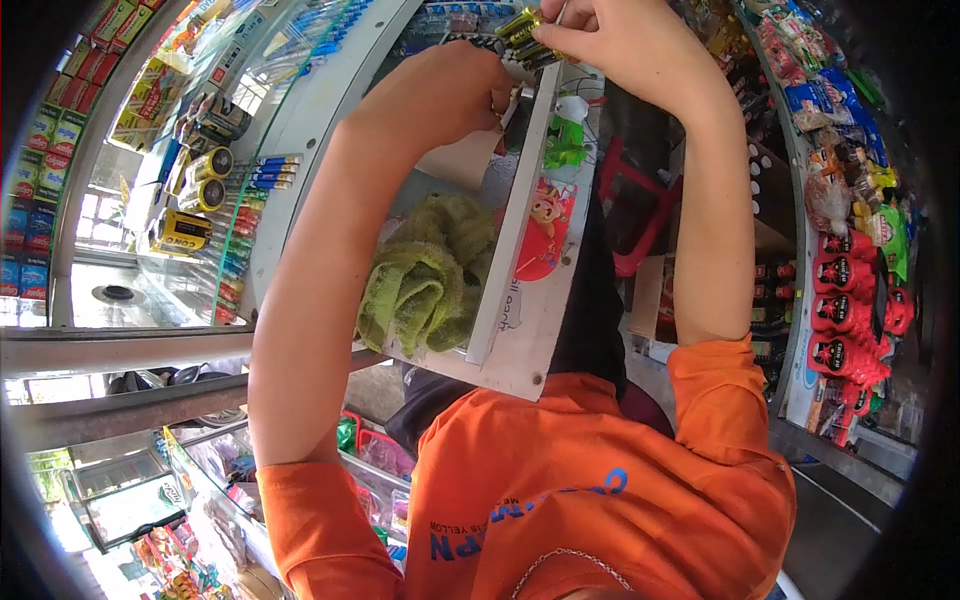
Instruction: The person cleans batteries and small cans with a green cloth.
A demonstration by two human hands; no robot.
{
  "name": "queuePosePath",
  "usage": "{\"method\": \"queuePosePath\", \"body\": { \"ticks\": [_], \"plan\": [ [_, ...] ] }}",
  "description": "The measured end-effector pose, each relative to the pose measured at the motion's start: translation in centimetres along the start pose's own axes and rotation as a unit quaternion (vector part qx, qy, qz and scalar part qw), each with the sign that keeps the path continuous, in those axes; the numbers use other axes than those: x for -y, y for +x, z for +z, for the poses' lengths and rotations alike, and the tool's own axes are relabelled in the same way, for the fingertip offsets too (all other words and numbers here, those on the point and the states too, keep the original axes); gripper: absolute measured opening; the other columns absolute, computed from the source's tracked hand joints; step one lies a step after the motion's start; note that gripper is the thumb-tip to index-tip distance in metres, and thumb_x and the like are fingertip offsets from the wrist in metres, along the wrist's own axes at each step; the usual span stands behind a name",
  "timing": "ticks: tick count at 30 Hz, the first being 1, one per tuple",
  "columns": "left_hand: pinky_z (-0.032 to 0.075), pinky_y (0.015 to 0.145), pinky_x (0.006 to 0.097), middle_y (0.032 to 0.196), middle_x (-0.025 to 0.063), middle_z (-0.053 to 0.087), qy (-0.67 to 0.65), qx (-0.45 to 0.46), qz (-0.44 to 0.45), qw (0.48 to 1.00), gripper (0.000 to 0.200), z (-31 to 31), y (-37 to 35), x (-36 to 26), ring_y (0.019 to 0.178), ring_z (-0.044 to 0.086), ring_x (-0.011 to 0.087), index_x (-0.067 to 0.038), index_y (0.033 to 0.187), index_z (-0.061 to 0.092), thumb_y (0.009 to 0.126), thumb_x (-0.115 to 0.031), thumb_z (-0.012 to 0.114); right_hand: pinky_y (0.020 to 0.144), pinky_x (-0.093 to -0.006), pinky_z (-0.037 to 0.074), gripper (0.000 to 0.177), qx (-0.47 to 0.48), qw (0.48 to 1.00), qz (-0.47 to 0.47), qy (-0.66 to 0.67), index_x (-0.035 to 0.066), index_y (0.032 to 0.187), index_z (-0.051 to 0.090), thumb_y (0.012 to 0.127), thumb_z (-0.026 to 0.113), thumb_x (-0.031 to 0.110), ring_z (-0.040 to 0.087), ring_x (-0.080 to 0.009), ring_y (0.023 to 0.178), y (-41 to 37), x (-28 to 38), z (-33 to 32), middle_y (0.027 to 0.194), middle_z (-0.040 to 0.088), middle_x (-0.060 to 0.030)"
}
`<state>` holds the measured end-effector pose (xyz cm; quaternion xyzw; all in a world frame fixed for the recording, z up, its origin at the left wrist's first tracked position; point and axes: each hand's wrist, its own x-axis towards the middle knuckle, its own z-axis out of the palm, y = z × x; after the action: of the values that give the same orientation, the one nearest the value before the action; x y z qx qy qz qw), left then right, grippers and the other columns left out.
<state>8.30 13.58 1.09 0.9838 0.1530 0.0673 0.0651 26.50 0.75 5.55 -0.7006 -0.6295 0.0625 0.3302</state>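
The right hand (620,40) pinches a bunch of gold and black batteries (525,35) at the top, just over the white drawer (510,230). The left hand (450,95) is curled in a fist at the drawer's edge, near the batteries. A green towel (430,270) lies in the drawer.

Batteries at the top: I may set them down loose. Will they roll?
Likely yes: the batteries look like smooth cylinders, apt to roll. The right hand pinches several together, so they seem small and rigid.
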Motion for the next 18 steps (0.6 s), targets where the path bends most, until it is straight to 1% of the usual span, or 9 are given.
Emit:
{"method": "queuePosePath", "body": {
  "ticks": [3,7,9,10,12,13,15,16,18],
  "plan": [
    [0.056,0.079,0.0445,0.092,0.0181,0.076,-0.008,0.031,0.029,0.999,0.017,0.1,0.6,0.8,0.089,0.074,0.0353,-0.002,0.098,0.079,0.083,-0.011,0.078,0.075,-0.0416,0.055,0.029,-0.001,1.000,-0.006,0.003,-0.006,0.103,0.067,0.092,0.074,0.020,0.072,-0.0327,0.084,-0.1,-0.1,0.2,0.093,0.074,-0.0216],
    [0.056,0.078,0.0449,0.091,0.0179,0.076,0.010,0.010,0.022,1.000,0.015,0.1,0.2,1.0,0.089,0.072,0.0369,-0.003,0.095,0.078,0.086,-0.015,0.077,0.076,-0.0421,0.055,0.029,0.021,0.999,-0.016,0.029,-0.005,0.103,0.067,0.093,0.074,0.021,0.072,-0.0332,0.085,-0.8,1.0,-0.3,0.094,0.074,-0.0217],
    [0.056,0.078,0.0466,0.088,0.0202,0.075,0.007,-0.095,-0.006,0.995,0.021,0.4,-0.9,0.3,0.087,0.072,0.0396,-0.001,0.091,0.077,0.089,-0.022,0.076,0.077,-0.0425,0.055,0.030,0.017,0.999,-0.013,0.026,-0.005,0.104,0.066,0.095,0.073,0.022,0.072,-0.0334,0.086,-0.5,0.7,0.4,0.094,0.073,-0.0219],
    [0.056,0.078,0.0466,0.088,0.0202,0.075,0.008,-0.096,-0.008,0.995,0.021,0.5,-1.5,-0.1,0.087,0.072,0.0396,-0.001,0.091,0.077,0.089,-0.022,0.076,0.079,-0.0430,0.055,0.030,0.012,1.000,-0.008,0.022,-0.005,0.104,0.066,0.097,0.072,0.023,0.072,-0.0336,0.088,-0.3,0.4,0.9,0.095,0.073,-0.0221],
    [0.056,0.075,0.0507,0.085,0.0230,0.073,0.083,-0.136,-0.134,0.978,0.036,0.6,-2.8,-1.0,0.084,0.072,0.0429,0.002,0.095,0.076,0.095,-0.034,0.072,0.081,-0.0437,0.056,0.032,0.015,1.000,-0.016,0.009,-0.005,0.109,0.064,0.100,0.069,0.025,0.072,-0.0341,0.090,0.2,-0.8,2.0,0.098,0.072,-0.0225],
    [0.056,0.075,0.0507,0.085,0.0230,0.073,0.084,-0.135,-0.133,0.978,0.036,0.4,-3.5,-1.6,0.084,0.072,0.0429,0.002,0.095,0.076,0.095,-0.034,0.072,0.082,-0.0444,0.056,0.034,0.019,1.000,-0.023,-0.004,-0.005,0.114,0.062,0.103,0.066,0.026,0.071,-0.0346,0.093,0.5,-1.4,2.5,0.100,0.072,-0.0229],
    [0.056,0.072,0.0543,0.084,0.0238,0.073,0.078,-0.035,-0.281,0.956,0.051,0.0,-4.8,-2.7,0.081,0.071,0.0451,0.005,0.104,0.073,0.100,-0.045,0.064,0.082,-0.0450,0.056,0.035,0.033,0.999,0.007,0.002,-0.005,0.118,0.059,0.105,0.062,0.027,0.071,-0.0347,0.094,1.2,-1.9,3.6,0.102,0.072,-0.0229],
    [0.056,0.072,0.0543,0.084,0.0238,0.073,0.079,-0.034,-0.283,0.955,0.051,0.0,-5.1,-2.9,0.081,0.071,0.0451,0.005,0.104,0.073,0.100,-0.045,0.064,0.083,-0.0456,0.055,0.036,0.047,0.998,0.035,0.008,-0.005,0.123,0.057,0.108,0.058,0.028,0.071,-0.0349,0.095,1.6,-2.1,4.2,0.105,0.072,-0.0228],
    [0.056,0.071,0.0544,0.085,0.0265,0.073,0.065,0.023,-0.332,0.941,0.064,0.1,-5.7,-3.0,0.081,0.071,0.0453,0.009,0.100,0.072,0.102,-0.054,0.057,0.082,-0.0456,0.055,0.039,0.034,0.999,0.034,-0.017,-0.005,0.129,0.054,0.108,0.056,0.028,0.071,-0.0344,0.092,2.4,-3.1,6.1,0.106,0.071,-0.0227]
  ]
}}
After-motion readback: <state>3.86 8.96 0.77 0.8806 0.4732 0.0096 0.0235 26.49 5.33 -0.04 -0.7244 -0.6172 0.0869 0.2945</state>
